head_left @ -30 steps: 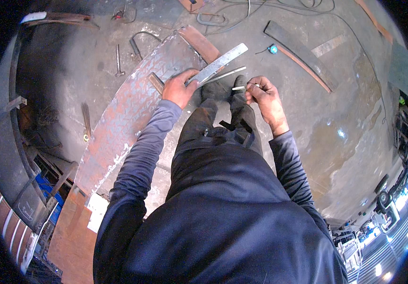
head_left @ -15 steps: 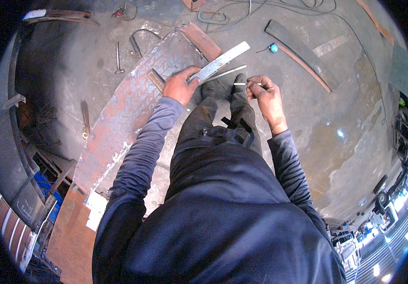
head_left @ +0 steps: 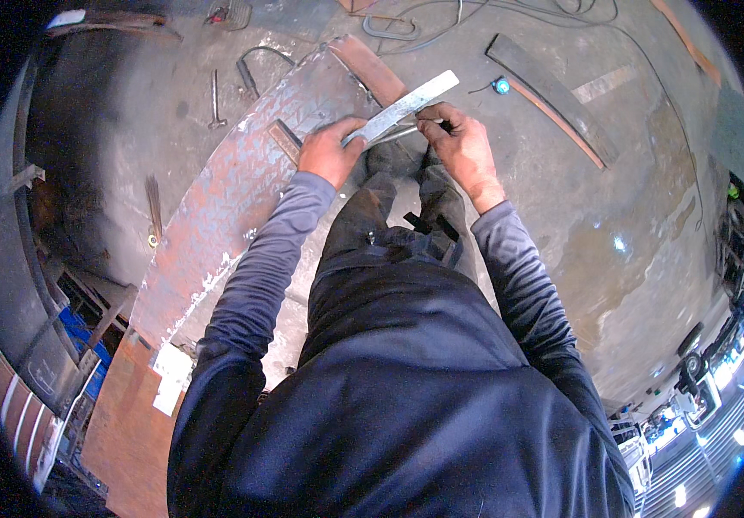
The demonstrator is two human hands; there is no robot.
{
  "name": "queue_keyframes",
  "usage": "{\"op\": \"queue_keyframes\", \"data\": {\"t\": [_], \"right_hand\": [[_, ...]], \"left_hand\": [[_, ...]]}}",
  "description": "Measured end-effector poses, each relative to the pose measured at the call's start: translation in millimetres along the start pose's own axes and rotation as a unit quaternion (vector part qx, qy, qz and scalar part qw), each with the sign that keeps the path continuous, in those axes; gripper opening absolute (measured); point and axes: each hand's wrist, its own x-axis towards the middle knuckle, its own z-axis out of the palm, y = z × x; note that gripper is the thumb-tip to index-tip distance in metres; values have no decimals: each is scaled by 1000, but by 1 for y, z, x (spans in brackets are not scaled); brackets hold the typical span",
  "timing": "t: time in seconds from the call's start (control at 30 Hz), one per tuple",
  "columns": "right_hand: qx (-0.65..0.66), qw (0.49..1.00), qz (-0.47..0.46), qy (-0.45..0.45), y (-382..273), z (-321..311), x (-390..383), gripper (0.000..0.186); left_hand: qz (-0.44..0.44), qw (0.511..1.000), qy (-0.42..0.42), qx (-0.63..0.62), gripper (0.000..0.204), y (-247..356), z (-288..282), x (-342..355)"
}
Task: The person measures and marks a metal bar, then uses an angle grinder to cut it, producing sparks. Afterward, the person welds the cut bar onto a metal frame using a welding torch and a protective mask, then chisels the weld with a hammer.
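Observation:
My left hand (head_left: 329, 154) is closed around the near end of a flat light-grey metal bar (head_left: 411, 105), which points up and to the right. My right hand (head_left: 458, 147) is in a pinch at the bar's right edge. The thin white stick in its fingers is mostly hidden now. Under the bar, a narrow metal strip (head_left: 399, 135) shows in part. Left of my legs lies a long rust-and-grey steel plate (head_left: 208, 216). A short metal piece (head_left: 284, 142) rests on it beside my left hand, and a reddish-brown bar (head_left: 368, 69) lies across its far end.
A hammer (head_left: 215, 102) and a brush (head_left: 154, 207) lie left of the plate. To the right are a small blue round tool (head_left: 500, 85) and a dark beam (head_left: 549, 95). A C-clamp (head_left: 389, 31) and cables lie at the far side.
My right hand has moved up and left, bringing the white stick from beside my shoe to the bar's edge. My left hand keeps its hold on the bar, nearly still.

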Motion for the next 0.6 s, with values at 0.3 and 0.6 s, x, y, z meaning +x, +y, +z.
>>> {"op": "queue_keyframes", "data": {"t": [0.3, 0.6], "right_hand": [[-39, 999, -19, -6, -8, 6, 4, 20], [-87, 996, -20, 18, 1, -1, 20, 17]], "left_hand": [[17, 1000, 19, -15, 30, -3, 3, 0], [11, 1000, 24, -12, 30, -5, 6, 1]]}}
